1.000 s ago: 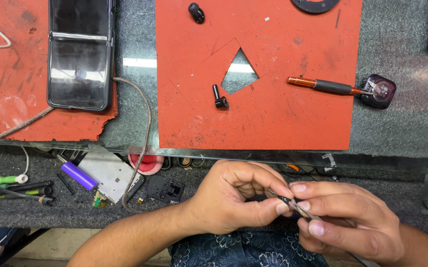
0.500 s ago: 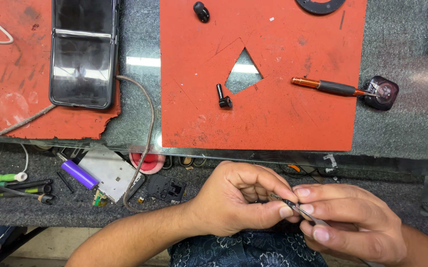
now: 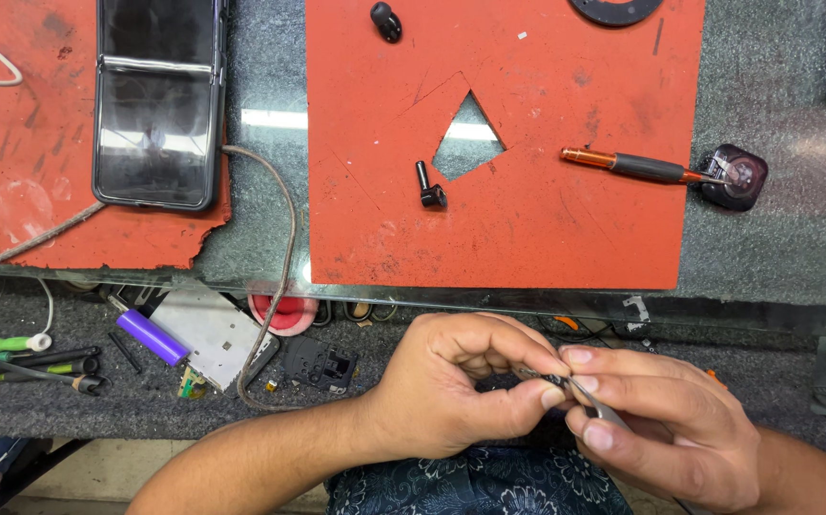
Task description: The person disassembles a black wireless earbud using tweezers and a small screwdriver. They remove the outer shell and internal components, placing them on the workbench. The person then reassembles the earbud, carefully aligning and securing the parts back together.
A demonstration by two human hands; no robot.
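Note:
Low in the head view, below the bench edge, my left hand (image 3: pixel 456 386) pinches a tiny dark part (image 3: pixel 554 381) between thumb and fingertips. My right hand (image 3: pixel 666 424) holds thin metal tweezers (image 3: pixel 599 408) whose tips meet that small part. Both hands touch at the fingertips above my patterned dark clothing. What the part is cannot be made out; the fingers hide most of it.
A red mat (image 3: pixel 527 114) bears a black earbud (image 3: pixel 385 21), a small black L-shaped piece (image 3: pixel 429 187) and an orange-and-black screwdriver (image 3: pixel 637 167). A folding phone (image 3: pixel 157 100) lies on the left mat. The lower shelf holds a purple cylinder (image 3: pixel 152 337), tools and a metal plate (image 3: pixel 213 329).
The hands have stayed together at the same spot; the fingers shifted only slightly around the small part. The view has drifted a little.

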